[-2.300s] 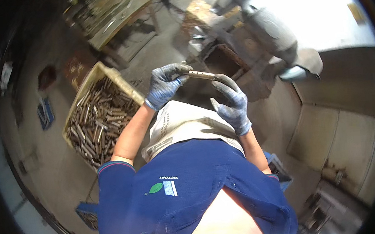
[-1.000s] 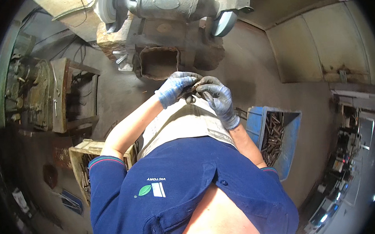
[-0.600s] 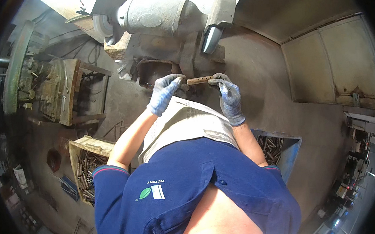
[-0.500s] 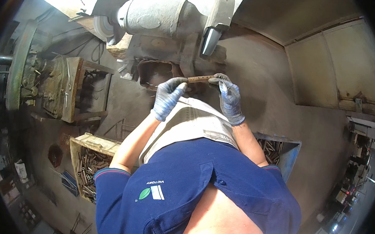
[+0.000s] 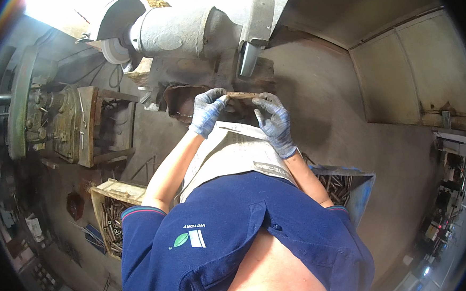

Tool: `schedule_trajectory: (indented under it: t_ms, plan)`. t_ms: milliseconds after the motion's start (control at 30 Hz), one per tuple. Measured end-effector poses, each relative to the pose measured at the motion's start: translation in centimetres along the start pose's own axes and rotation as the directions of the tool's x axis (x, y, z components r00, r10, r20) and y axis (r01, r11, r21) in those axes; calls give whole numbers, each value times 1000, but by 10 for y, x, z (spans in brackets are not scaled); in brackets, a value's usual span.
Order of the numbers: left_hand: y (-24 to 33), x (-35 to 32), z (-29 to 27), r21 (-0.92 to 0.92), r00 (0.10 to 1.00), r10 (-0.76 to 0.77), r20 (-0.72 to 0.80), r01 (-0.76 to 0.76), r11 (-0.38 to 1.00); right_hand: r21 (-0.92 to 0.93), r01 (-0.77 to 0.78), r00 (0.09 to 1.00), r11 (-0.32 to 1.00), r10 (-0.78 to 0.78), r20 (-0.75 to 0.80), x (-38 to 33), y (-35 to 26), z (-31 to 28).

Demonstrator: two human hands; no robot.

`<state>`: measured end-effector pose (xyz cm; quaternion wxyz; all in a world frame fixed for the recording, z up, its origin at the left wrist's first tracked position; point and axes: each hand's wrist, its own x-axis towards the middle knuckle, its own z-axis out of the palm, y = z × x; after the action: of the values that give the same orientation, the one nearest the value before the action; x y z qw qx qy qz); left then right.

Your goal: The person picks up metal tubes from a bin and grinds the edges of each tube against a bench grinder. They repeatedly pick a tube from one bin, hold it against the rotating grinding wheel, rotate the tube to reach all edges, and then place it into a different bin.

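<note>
A slim brown metal tube (image 5: 241,95) lies nearly level in the upper middle of the frame, spanning the gap between two gloved hands. The left hand (image 5: 207,114) pinches its left end between thumb and fingers; the right hand (image 5: 275,122) has fingertips at its right end, with a lower digit standing away from it — whether that hand grips or merely steadies, I cannot tell. Both gloves are blue and white, with darkened fingers. Just below hangs a pale apron (image 5: 225,154) over a navy shirt (image 5: 221,215). Across the top stands a grey bench grinder (image 5: 175,34), a pale wheel (image 5: 114,51) at its left, and beneath it a rusty open container (image 5: 172,98). A cream crate (image 5: 119,189) of metal pieces sits at lower left; a blue bin (image 5: 365,193) with similar pieces sits right of centre — partly behind the right forearm.
</note>
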<state>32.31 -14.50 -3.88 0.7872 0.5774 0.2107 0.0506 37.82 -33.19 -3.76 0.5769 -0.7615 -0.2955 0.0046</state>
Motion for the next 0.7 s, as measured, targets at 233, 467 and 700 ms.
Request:
schedule_trajectory:
  t_ms: [233,467,700]
  plan:
    - [-12,35,-7,-99,997,-39,68,46,994,-88,-15,997,996,8,-80,6,23,11]
    - [-15,56,12,-157,994,-103,39,108,982,-83,-93,977,992,75,-199,14,40,10]
    - [-23,68,28,-275,966,-260,17,254,927,131,-245,939,961,269,-213,19,46,5]
